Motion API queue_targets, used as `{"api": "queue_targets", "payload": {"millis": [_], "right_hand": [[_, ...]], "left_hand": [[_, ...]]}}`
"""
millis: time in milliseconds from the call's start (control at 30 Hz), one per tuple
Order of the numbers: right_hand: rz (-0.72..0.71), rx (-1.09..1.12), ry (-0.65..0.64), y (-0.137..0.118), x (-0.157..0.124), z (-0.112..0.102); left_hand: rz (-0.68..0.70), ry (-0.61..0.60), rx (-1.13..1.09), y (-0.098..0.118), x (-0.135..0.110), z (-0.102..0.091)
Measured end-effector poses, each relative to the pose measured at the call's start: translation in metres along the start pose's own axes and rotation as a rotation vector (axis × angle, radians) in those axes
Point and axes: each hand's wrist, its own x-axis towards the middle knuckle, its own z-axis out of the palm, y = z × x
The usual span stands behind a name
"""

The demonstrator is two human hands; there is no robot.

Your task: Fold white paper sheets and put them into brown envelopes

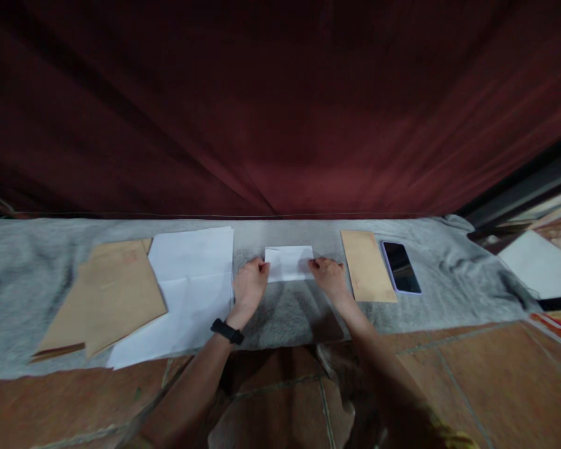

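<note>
A small folded white paper (pixel 289 262) lies on the grey cloth (pixel 290 312) in the middle. My left hand (pixel 249 284), with a black band on its wrist, pinches the paper's left edge. At the right edge my right hand (pixel 328 275) presses down with curled fingers. Left of my hands lies a stack of white sheets (pixel 187 293), and further left a pile of brown envelopes (pixel 105 296). One brown envelope (pixel 367 265) lies just right of my right hand, with a dark phone (pixel 401 267) beside it.
A dark red curtain (pixel 280 106) hangs behind the cloth. Brown floor tiles (pixel 472 374) run along the near side. At the far right are a white sheet (pixel 540 265) and some coloured items.
</note>
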Motion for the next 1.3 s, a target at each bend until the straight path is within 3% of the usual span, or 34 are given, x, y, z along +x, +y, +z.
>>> {"api": "queue_targets", "payload": {"millis": [500,1300], "right_hand": [[0.017,0.011,0.016,0.001,0.003,0.0],[-0.037,-0.122,0.223,0.003,0.003,0.017]], "left_hand": [[0.037,-0.088,-0.18,-0.008,0.001,-0.003],[0.022,-0.01,0.07,0.001,-0.002,-0.001]]}}
